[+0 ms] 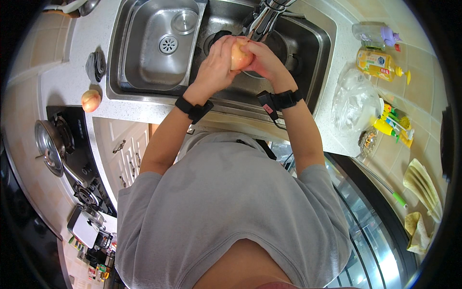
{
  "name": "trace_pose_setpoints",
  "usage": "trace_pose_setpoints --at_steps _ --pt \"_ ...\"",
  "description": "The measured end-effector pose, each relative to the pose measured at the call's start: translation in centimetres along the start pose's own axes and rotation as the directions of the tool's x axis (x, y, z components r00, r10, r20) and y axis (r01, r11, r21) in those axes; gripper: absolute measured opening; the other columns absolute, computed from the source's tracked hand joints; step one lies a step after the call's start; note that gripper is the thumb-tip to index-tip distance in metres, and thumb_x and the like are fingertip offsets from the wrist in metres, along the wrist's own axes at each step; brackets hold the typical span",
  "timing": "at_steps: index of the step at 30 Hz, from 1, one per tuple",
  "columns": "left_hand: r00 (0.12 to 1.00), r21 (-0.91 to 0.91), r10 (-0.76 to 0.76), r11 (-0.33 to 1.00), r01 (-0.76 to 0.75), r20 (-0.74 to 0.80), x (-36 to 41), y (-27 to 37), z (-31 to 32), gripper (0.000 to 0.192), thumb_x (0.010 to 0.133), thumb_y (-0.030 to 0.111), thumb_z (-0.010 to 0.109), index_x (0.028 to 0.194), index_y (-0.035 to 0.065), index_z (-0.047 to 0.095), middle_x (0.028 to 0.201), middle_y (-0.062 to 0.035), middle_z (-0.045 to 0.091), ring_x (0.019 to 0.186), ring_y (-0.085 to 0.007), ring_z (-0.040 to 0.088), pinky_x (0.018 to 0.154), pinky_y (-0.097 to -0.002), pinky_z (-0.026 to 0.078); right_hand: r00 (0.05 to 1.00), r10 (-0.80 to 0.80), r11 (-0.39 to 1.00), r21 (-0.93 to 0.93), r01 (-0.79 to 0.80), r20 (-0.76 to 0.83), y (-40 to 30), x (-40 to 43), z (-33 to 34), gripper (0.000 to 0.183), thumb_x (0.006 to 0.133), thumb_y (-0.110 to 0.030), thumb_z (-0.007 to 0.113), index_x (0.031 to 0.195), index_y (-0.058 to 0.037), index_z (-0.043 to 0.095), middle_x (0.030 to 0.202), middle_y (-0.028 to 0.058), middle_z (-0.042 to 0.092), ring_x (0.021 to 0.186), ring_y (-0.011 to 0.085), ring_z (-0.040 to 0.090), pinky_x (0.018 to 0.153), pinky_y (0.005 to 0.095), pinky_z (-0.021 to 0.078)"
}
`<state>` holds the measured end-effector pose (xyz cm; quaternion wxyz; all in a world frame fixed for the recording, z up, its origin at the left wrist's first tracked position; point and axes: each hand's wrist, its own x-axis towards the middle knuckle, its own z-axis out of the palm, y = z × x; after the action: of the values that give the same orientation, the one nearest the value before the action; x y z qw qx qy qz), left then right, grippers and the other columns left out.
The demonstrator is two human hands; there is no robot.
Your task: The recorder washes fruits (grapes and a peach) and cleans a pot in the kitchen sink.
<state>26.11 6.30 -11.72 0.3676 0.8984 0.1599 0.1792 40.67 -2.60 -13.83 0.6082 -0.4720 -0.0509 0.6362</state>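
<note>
A pink-and-yellow peach point(240, 57) is held between my two hands above the right basin of the stainless steel sink point(232, 88). My left hand point(216, 67) wraps its left side with the fingers laid over it. The fingers of my right hand point(266, 60) grip the opposite side, thumb on top. Just beyond the fruit stands a chrome faucet point(269, 18); whether water runs from it I cannot tell. A dark round pan point(276, 47) lies in that basin, partly hidden by my right hand. Each wrist wears a black strap.
Left basin point(155, 72) holds a clear round dish point(184, 21) near its drain. A second peach point(91, 100) and a grey cloth point(95, 67) lie on the left counter. Right of the sink are a yellow pump bottle point(377, 65) and a clear plastic bag point(355, 99). A lidded pan point(50, 148) sits on the stove.
</note>
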Motion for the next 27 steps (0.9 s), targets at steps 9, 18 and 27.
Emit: trace_pose_setpoints --at_steps 9,18,27 --pt "1.000 0.015 0.020 1.000 -0.020 -0.005 0.5 0.1 -0.1 0.074 0.062 0.006 0.074 0.124 0.0006 0.033 0.125 -0.0220 0.040 0.116 -0.0399 0.041 0.096 -0.0398 0.038 0.998 -0.015 0.997 0.072 0.011 0.056 -0.5 -0.2 -0.1 0.020 0.079 -0.014 0.057 0.096 -0.0046 0.050 0.098 0.0080 0.054 0.086 0.0214 0.058 0.069 0.0403 0.0536" --pt "0.999 -0.033 0.030 0.999 -0.030 -0.013 0.9 0.0 -0.6 0.077 0.061 0.009 0.076 0.124 -0.0015 0.032 0.125 -0.0235 0.038 0.117 -0.0409 0.039 0.097 -0.0398 0.037 0.990 -0.055 0.996 0.083 0.045 0.127 -0.4 -0.3 -1.2 0.023 0.079 -0.011 0.056 0.099 -0.0043 0.050 0.099 0.0080 0.054 0.091 0.0217 0.057 0.073 0.0401 0.0525" --pt "1.000 -0.031 0.010 0.999 -0.009 0.018 1.0 -0.1 -0.6 0.080 0.063 0.013 0.077 0.127 -0.0023 0.030 0.128 -0.0236 0.036 0.119 -0.0402 0.039 0.097 -0.0387 0.037 0.992 -0.070 0.997 -0.031 0.074 0.103 -0.8 -1.0 -0.5 0.031 0.078 -0.007 0.053 0.108 -0.0018 0.049 0.106 0.0078 0.052 0.096 0.0204 0.056 0.078 0.0393 0.0518"
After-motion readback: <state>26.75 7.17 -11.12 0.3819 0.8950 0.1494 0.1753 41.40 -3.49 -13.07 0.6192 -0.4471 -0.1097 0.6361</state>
